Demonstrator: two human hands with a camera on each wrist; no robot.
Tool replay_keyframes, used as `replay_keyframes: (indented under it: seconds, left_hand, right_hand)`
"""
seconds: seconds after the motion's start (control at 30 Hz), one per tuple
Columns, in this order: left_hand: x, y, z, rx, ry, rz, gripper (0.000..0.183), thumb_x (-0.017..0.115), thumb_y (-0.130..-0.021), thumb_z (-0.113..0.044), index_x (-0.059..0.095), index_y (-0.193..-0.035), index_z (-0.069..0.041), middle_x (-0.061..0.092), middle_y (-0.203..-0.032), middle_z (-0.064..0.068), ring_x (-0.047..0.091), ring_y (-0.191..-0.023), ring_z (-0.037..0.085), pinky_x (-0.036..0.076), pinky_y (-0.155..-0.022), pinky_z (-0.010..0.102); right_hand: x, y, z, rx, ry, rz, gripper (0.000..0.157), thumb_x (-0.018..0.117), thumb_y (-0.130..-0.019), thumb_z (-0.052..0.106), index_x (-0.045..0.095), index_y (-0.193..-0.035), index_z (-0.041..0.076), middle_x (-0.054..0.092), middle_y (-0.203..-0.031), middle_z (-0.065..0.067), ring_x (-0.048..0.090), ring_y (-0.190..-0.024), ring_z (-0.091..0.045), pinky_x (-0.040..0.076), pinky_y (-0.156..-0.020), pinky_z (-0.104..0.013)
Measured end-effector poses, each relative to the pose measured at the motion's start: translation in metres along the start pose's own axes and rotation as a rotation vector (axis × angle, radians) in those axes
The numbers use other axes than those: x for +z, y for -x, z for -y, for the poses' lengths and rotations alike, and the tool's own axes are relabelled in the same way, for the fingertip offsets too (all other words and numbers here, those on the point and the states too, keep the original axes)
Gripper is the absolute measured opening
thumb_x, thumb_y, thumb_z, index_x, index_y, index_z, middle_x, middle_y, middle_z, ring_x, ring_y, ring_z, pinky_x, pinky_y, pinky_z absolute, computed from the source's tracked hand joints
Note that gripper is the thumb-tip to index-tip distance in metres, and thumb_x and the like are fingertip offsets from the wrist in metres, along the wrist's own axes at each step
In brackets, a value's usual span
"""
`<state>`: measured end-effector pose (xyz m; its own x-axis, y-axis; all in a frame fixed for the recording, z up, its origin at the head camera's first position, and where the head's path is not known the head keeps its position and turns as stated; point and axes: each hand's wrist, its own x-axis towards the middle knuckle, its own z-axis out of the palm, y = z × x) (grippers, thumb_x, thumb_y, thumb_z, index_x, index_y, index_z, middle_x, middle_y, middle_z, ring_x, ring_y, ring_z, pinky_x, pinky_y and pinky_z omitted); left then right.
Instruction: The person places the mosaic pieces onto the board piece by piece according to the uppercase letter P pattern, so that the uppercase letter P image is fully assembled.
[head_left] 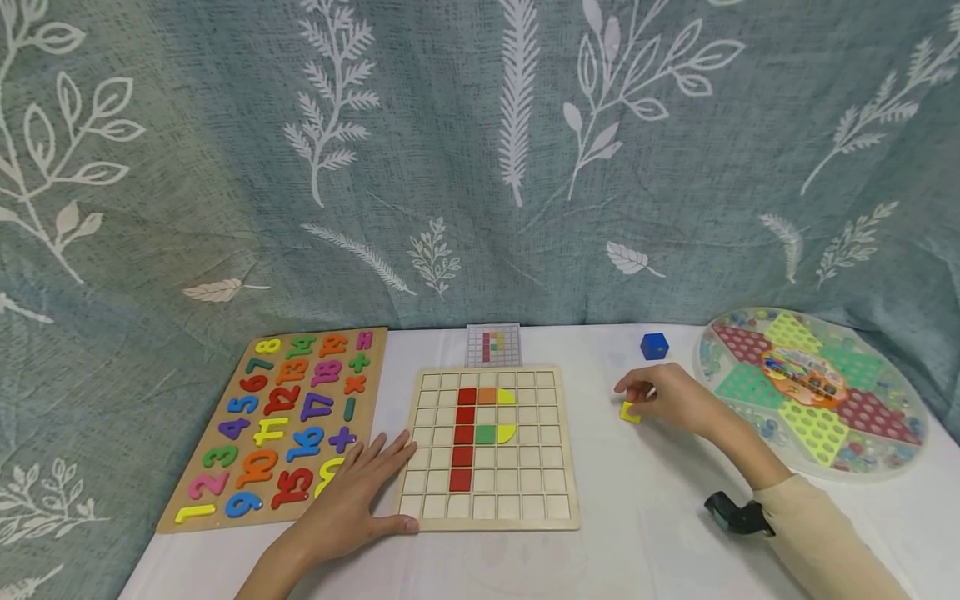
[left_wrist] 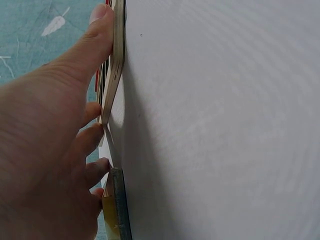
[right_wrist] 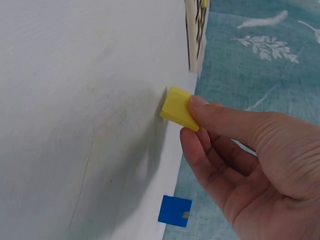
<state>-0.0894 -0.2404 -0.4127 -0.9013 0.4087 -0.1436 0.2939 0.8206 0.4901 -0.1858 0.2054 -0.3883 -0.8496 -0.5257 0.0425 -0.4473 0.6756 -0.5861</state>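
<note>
Between thumb and fingers, my right hand (head_left: pixel 671 398) pinches a small yellow block (right_wrist: pixel 177 106) at the white table, right of a wooden grid board (head_left: pixel 517 506). On the board, red squares (head_left: pixel 465 434) form a column. To its right lie an orange square (head_left: pixel 487 396), a green square (head_left: pixel 486 434) and two yellow quarter-round pieces (head_left: pixel 506 433). My left hand (head_left: pixel 356 496) rests spread out, its thumb and fingertips touching the board's left edge. Its other fingers lie near the number board. Beyond my right hand sits a blue cube (head_left: pixel 654 346).
A number puzzle board (head_left: pixel 303 429) with colourful digits and signs lies on the left. Behind the grid board is a small pattern card (head_left: pixel 493 345). A round marble game board (head_left: pixel 810 392) stands at the right, and a patterned curtain (head_left: pixel 480 167) hangs behind the table.
</note>
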Motion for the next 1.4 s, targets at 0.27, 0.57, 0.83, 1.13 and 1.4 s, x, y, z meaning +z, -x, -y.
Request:
replay_keyframes:
  seconds: [0.27, 0.57, 0.83, 1.13, 1.4]
  left_hand:
    - [0.0, 0.0, -0.001, -0.017, 0.018, 0.007, 0.101, 0.071, -0.072, -0.068, 0.04, -0.151, -0.014, 0.028, -0.16, 0.004, 0.015, -0.148, 0.039, 0.004, -0.12, 0.057]
    - [0.001, 0.0, 0.0, -0.027, 0.019, 0.013, 0.1, 0.072, -0.072, -0.067, 0.039, -0.151, -0.015, 0.028, -0.16, 0.004, 0.014, -0.148, 0.038, 0.003, -0.12, 0.056]
    - [0.001, 0.0, 0.0, -0.022, 0.005, 0.006, 0.101, 0.07, -0.072, -0.068, 0.039, -0.152, -0.016, 0.028, -0.16, 0.003, 0.015, -0.148, 0.038, 0.005, -0.12, 0.057]
    - [0.001, 0.001, 0.0, -0.016, 0.006, 0.003, 0.1, 0.07, -0.072, -0.068, 0.039, -0.152, -0.016, 0.028, -0.16, 0.002, 0.015, -0.148, 0.037, 0.004, -0.121, 0.056]
    - [0.001, 0.001, 0.0, -0.002, 0.004, -0.004, 0.1, 0.069, -0.072, -0.069, 0.039, -0.151, -0.016, 0.029, -0.16, 0.002, 0.016, -0.148, 0.038, 0.005, -0.121, 0.056]
  right_hand:
    - [0.005, -0.009, 0.008, -0.049, -0.049, -0.015, 0.018, 0.073, -0.081, -0.008, 0.071, -0.099, -0.005, 0.069, -0.082, -0.003, 0.063, -0.077, -0.013, 0.057, -0.068, -0.027]
    - [0.018, -0.025, 0.018, -0.074, -0.061, -0.015, 0.019, 0.074, -0.081, -0.007, 0.072, -0.099, -0.003, 0.069, -0.084, -0.001, 0.063, -0.078, -0.012, 0.057, -0.07, -0.028]
    - [0.027, -0.039, 0.03, -0.093, -0.069, -0.012, 0.019, 0.073, -0.081, -0.008, 0.072, -0.1, -0.003, 0.069, -0.084, -0.001, 0.062, -0.078, -0.011, 0.057, -0.07, -0.027]
    - [0.037, -0.052, 0.046, -0.106, -0.093, 0.001, 0.02, 0.074, -0.082, -0.006, 0.072, -0.102, -0.003, 0.069, -0.084, -0.001, 0.061, -0.078, -0.011, 0.057, -0.071, -0.026]
    - [0.048, -0.064, 0.057, -0.116, -0.09, 0.028, 0.019, 0.073, -0.084, -0.002, 0.073, -0.103, 0.0, 0.069, -0.086, -0.001, 0.06, -0.078, -0.009, 0.057, -0.072, -0.025]
